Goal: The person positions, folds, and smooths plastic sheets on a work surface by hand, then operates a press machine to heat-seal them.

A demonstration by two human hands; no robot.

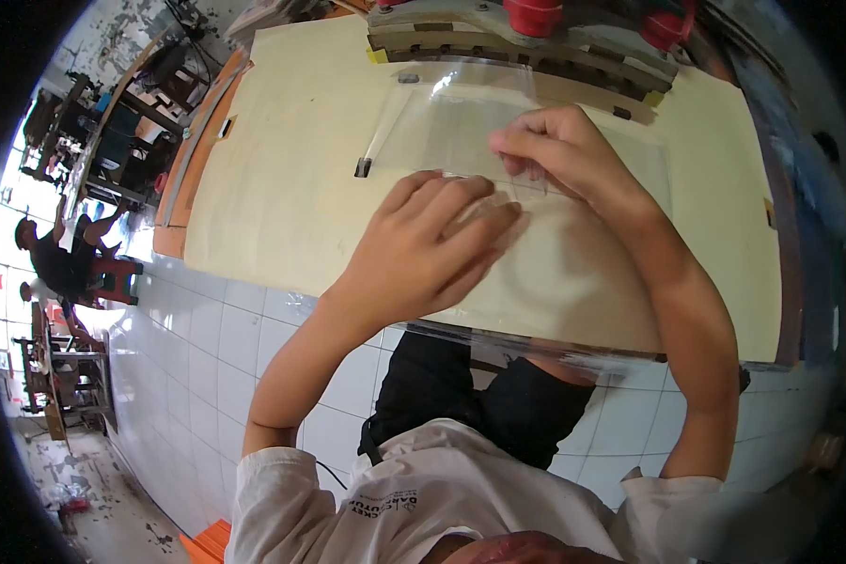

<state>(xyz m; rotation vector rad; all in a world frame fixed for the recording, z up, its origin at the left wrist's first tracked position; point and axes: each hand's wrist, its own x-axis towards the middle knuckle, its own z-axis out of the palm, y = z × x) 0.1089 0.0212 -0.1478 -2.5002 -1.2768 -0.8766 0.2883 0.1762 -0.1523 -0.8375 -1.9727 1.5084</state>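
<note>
A clear plastic sheet [442, 132] lies on the cream-coloured board [263, 179], below the machine's front edge. At the near edge of the sheet, my left hand [432, 240] is bent over with its fingers curled around thin clear plastic. To its right, my right hand [559, 155] has thumb and index finger pinched at the sheet's near edge, also on clear plastic. Small dark tabs sit around the sheet, one [363, 167] at its near left corner and another [408, 79] at its far left.
A metal machine part with red knobs [533, 14] stands along the board's far edge. An orange wooden edge with a metal strip [197, 141] borders the left. Far left, a person in dark clothes [56, 258] sits near a red stool [120, 280]. White floor tiles [226, 329] show below.
</note>
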